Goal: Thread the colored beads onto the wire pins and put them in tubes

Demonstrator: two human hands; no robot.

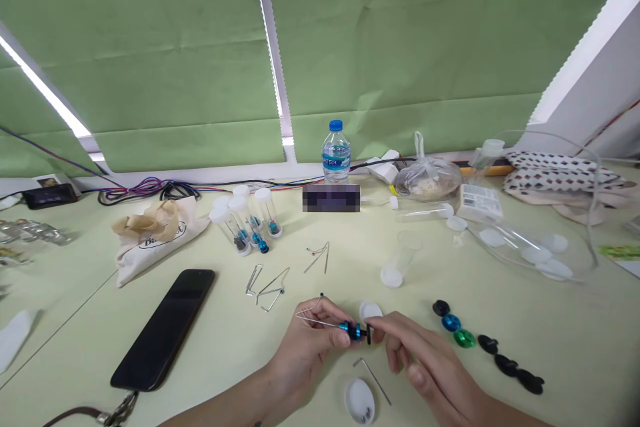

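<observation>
My left hand [315,337] pinches a small blue-and-black cylindrical metal part [354,331] between thumb and fingers. A thin wire [315,319] runs from the part and loops back over the fingers, with a tiny dark bead near its top. At the part's right end is a black disc [369,333]. My right hand [425,360] has its index fingertip at this disc, with the thumb apart below. An L-shaped hex key [374,380] lies between the hands. Below them is a white cap [354,403] with small metal bits in it; another white cap [371,311] sits behind.
Black discs [506,365], a blue disc [451,323] and a green disc [465,338] lie at right. Hex keys [270,290] and capped clear tubes [240,213] are behind. A phone [163,330] lies left; a water bottle [336,153] stands at the back.
</observation>
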